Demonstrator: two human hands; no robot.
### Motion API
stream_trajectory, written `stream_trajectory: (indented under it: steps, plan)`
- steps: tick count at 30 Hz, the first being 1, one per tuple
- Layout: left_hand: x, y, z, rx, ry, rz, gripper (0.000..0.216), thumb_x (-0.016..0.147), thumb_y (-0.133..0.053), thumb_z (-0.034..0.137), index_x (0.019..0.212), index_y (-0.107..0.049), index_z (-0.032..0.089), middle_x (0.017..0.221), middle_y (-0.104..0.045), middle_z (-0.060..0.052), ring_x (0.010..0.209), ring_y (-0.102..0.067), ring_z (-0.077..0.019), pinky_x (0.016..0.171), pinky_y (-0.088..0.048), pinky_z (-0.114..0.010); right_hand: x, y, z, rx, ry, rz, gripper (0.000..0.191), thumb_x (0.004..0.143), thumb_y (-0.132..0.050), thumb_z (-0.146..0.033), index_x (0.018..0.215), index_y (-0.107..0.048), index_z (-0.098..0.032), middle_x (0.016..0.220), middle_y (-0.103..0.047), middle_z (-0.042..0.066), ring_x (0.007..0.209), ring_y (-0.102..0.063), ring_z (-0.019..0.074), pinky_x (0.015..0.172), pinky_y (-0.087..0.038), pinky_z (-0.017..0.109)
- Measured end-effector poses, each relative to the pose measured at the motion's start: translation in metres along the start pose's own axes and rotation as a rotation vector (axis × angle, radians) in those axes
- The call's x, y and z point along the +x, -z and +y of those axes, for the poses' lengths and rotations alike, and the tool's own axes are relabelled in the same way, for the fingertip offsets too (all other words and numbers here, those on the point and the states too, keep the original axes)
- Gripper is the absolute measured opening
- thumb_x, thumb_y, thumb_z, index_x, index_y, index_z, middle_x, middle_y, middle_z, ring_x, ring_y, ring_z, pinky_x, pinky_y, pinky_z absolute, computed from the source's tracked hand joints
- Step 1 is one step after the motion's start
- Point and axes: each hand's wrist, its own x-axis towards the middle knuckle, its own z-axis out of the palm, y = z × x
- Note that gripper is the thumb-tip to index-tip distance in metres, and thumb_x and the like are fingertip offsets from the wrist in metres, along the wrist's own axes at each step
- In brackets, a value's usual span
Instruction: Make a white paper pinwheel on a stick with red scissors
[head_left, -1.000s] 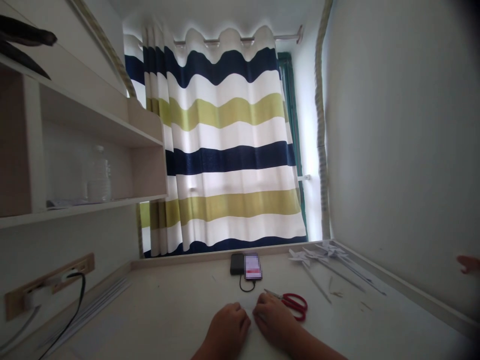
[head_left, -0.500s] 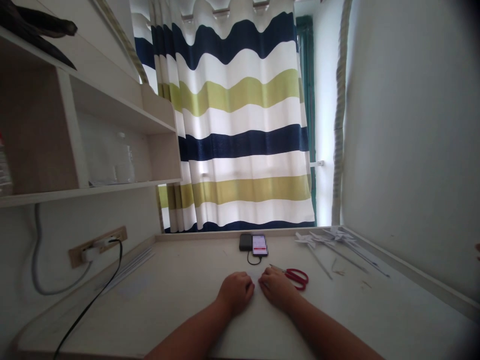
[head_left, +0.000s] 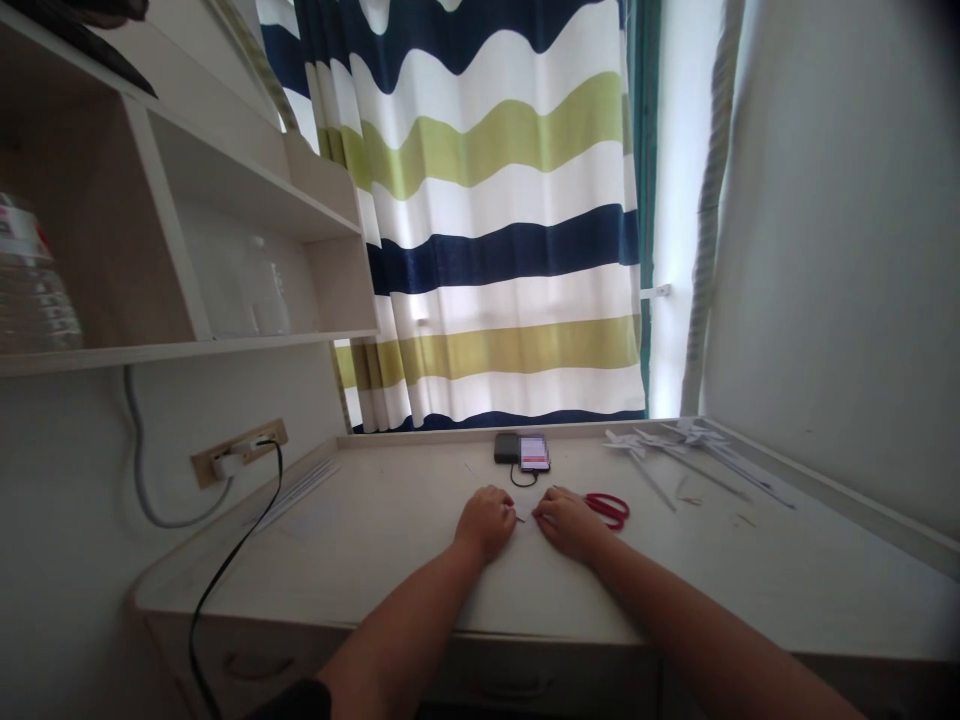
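With left hand [head_left: 486,524] and right hand [head_left: 568,522] curled nearly closed, hold unclear, best keep the paper [head_left: 526,509] between them flat.

The left hand [head_left: 482,522] and the right hand [head_left: 571,522] are close together on a pale bench [head_left: 375,570], a small white piece [head_left: 526,508] showing indistinctly between them. Red-handled scissors [head_left: 616,510] lie just beside the right hand, partly hidden by it. Beyond, a phone [head_left: 534,453] with a lit screen lies beside a black box [head_left: 506,448], a cable [head_left: 524,484] curving below. White pinwheels [head_left: 628,441] on sticks lie toward the right rear; thin white strips [head_left: 298,492] lie at the left.
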Motion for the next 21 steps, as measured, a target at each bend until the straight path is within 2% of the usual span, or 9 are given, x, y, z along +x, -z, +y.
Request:
stream_trajectory:
  steps: [3,5,12,15,21]
  plan:
    - [0.008,-0.009,-0.010,0.009,0.143,0.055,0.031,0.091,-0.051,0.029,0.117,-0.057,0.014,0.119,-0.058,-0.011,0.113,-0.053,-0.0238,0.098,-0.042,-0.042,0.001,-0.002,0.003,-0.005,0.015,0.006,0.024,0.092,-0.056,-0.033,0.107,-0.061,-0.014,0.110,-0.062,0.007,0.101,-0.060,0.0207,0.089,-0.049,0.044]
    - [0.013,-0.016,-0.014,0.010,0.190,0.062,0.033,0.091,-0.054,0.034,0.117,-0.056,0.014,0.120,-0.057,-0.011,0.111,-0.055,-0.0245,0.095,-0.045,-0.047,0.001,-0.004,0.005,-0.005,0.022,0.000,0.025,0.092,-0.056,-0.033,0.108,-0.061,-0.014,0.111,-0.062,0.007,0.101,-0.060,0.0209,0.089,-0.049,0.044]
    - [0.022,-0.026,-0.021,-0.041,0.157,0.051,0.033,0.092,-0.053,0.034,0.120,-0.055,0.017,0.125,-0.055,-0.011,0.110,-0.056,-0.0234,0.094,-0.048,-0.046,0.003,-0.009,0.013,0.001,0.028,-0.016,0.027,0.092,-0.056,-0.033,0.112,-0.060,-0.016,0.116,-0.060,0.008,0.104,-0.059,0.0215,0.090,-0.049,0.044]
    - [0.023,-0.027,-0.022,-0.043,0.154,0.035,0.039,0.091,-0.053,0.039,0.123,-0.053,0.016,0.126,-0.055,-0.011,0.115,-0.053,-0.0255,0.098,-0.043,-0.050,0.003,-0.009,0.014,0.000,0.028,-0.006,0.027,0.092,-0.056,-0.033,0.112,-0.059,-0.016,0.116,-0.060,0.008,0.103,-0.059,0.0214,0.090,-0.049,0.044]
    - [0.027,-0.032,-0.023,-0.023,0.168,-0.028,0.048,0.087,-0.058,0.043,0.128,-0.051,0.020,0.131,-0.052,-0.012,0.123,-0.047,-0.0265,0.106,-0.035,-0.045,0.002,-0.011,0.018,0.006,0.030,-0.008,0.027,0.092,-0.056,-0.033,0.113,-0.059,-0.016,0.117,-0.059,0.009,0.104,-0.059,0.0214,0.090,-0.049,0.044]
